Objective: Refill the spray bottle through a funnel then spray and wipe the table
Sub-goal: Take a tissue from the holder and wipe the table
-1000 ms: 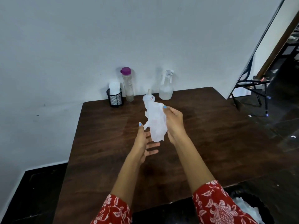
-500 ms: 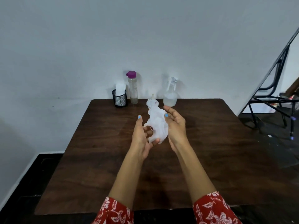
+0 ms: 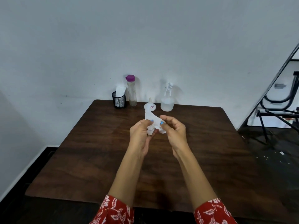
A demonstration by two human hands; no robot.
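Observation:
Above the middle of the dark wooden table, my left hand and my right hand both pinch a crumpled white tissue between them. Behind the tissue a white funnel sits upside down on the table, spout up. A clear spray bottle with a white trigger head stands at the back edge, right of the funnel. A tall clear bottle with a purple cap stands left of the funnel.
A black mesh cup holding white tissues stands at the back left by the wall. A black metal chair frame is off to the right, on a dark floor with white scraps.
The hanging tissue has been gathered into a smaller wad between both hands; my left hand now pinches it too. The camera has swung left and up, bringing the whole table into view.

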